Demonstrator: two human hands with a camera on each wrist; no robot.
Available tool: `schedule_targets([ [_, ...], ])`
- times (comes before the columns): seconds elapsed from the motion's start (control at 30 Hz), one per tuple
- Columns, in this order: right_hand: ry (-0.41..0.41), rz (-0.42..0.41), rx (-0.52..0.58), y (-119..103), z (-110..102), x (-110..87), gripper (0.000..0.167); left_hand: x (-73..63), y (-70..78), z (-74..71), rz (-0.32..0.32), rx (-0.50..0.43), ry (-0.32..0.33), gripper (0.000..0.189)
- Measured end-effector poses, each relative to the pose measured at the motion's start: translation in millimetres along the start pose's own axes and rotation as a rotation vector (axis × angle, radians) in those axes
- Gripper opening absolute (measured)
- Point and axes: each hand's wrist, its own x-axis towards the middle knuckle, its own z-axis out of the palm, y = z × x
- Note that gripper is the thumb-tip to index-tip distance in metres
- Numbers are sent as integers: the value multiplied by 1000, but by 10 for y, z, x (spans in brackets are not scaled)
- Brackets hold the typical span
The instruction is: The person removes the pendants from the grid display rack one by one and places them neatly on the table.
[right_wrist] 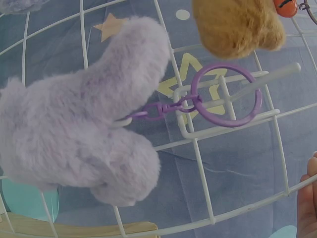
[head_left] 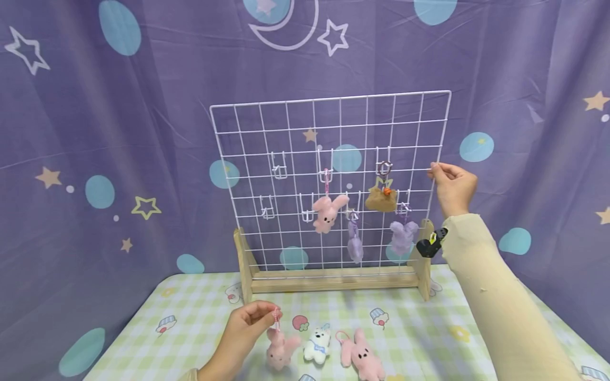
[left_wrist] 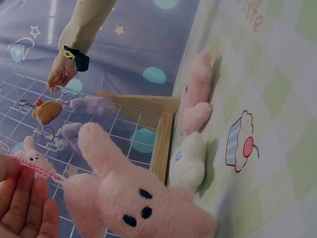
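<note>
My left hand [head_left: 245,333] pinches the pink bead chain [left_wrist: 37,167] of a pink plush bunny keychain [head_left: 280,353], which dangles low over the table front. In the left wrist view this bunny [left_wrist: 148,203] shows its dark eyes and nose. At the right side edge of the white wire grid panel [head_left: 449,100], my right hand [head_left: 455,186] grips the outer wire between thumb and fingers. Close by, a fluffy purple plush keychain [right_wrist: 79,109] hangs by its purple ring [right_wrist: 225,121] from a white hook, below a brown plush keychain [head_left: 381,200].
Another pink bunny [head_left: 329,214] and a second purple plush [head_left: 355,246] hang on the panel. Bare hooks [head_left: 279,171] sit at its left. A wooden stand [head_left: 333,283] supports it. On the checked tablecloth [head_left: 190,328] lie a white plush [head_left: 316,346] and a pink bunny [head_left: 366,362].
</note>
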Motion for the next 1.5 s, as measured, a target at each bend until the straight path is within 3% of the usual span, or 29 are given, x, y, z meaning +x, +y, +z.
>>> schedule_targets([
  [0.3,-1,-11,-43,18,0,6,6,48,-92,48,6,-30,-44,25],
  [0.57,-16,0,13,-175,13,-112,4,192,-148,142,-6,-74,-43,23],
  [0.87,-15,16,-7,-179,8,-113,9,339,-211,214,-24,-118,-89,25],
  [1.5,4,-6,-34,-4,-9,3,2,619,-490,270,-35,-36,-30,24],
])
